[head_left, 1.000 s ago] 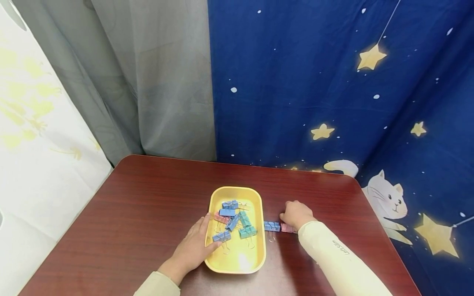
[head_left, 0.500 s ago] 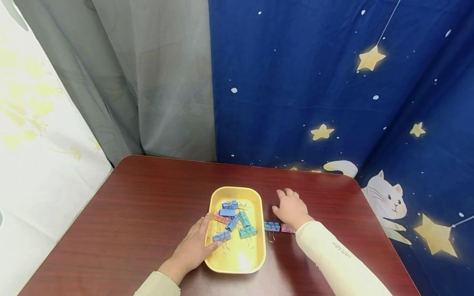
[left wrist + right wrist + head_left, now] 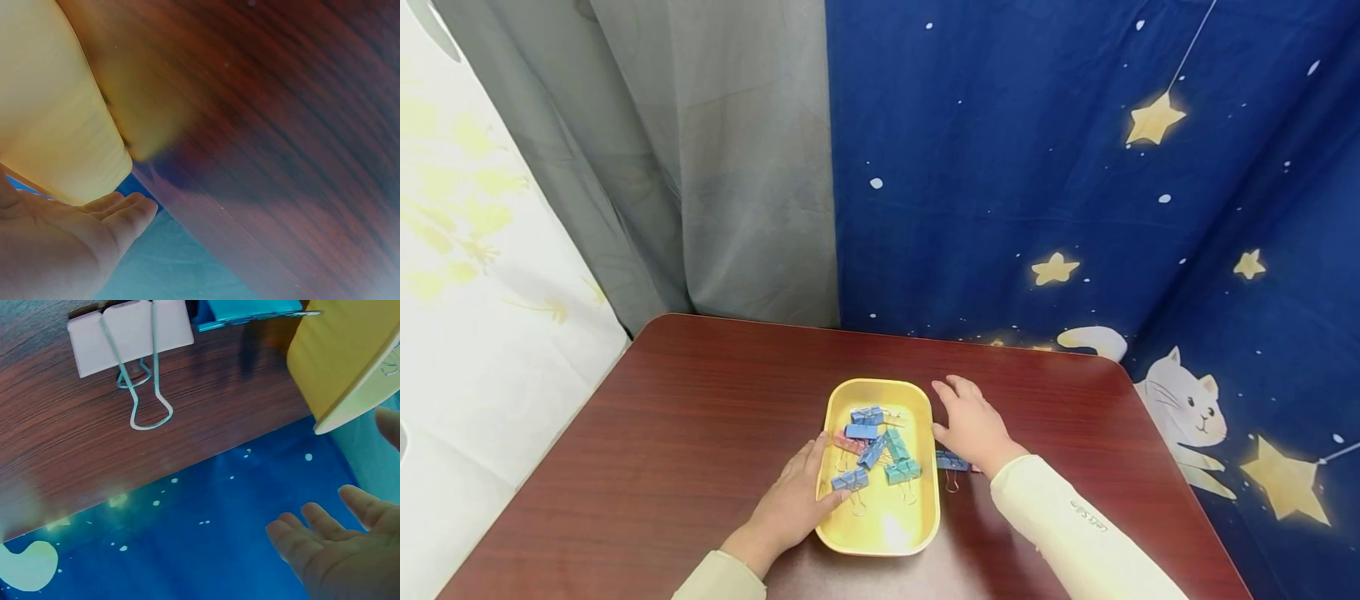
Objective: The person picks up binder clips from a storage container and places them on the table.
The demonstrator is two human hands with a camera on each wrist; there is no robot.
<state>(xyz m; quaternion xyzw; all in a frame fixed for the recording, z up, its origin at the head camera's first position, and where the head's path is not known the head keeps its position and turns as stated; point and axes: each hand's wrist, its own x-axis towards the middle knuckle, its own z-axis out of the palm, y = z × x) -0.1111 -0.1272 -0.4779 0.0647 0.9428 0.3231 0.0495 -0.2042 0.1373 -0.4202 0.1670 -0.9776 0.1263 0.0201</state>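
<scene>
In the head view a yellow tray (image 3: pixel 883 533) holds several binder clips: blue ones like the near blue clip (image 3: pixel 850 480), a green clip (image 3: pixel 902 472) beside another green one, and a pink clip (image 3: pixel 847 440). My left hand (image 3: pixel 790 504) rests against the tray's left side, fingers extended, thumb over the rim. My right hand (image 3: pixel 976 427), fingers apart and holding nothing, hovers by the tray's right rim. Below it, a blue binder clip (image 3: pixel 952 461) lies beside the tray. Next to that sits a pink binder clip (image 3: pixel 131 331), mostly covered by my right hand in the head view.
The tray stands on a dark red wooden table (image 3: pixel 715 417). Behind its far edge hang a grey curtain (image 3: pixel 752 167) and a blue starry curtain (image 3: pixel 985 167). White patterned cloth (image 3: pixel 490 350) hangs at the left.
My right hand has left the pink clip, first rising and then shifting left to the tray's right rim. The left hand, tray and clips stay in place.
</scene>
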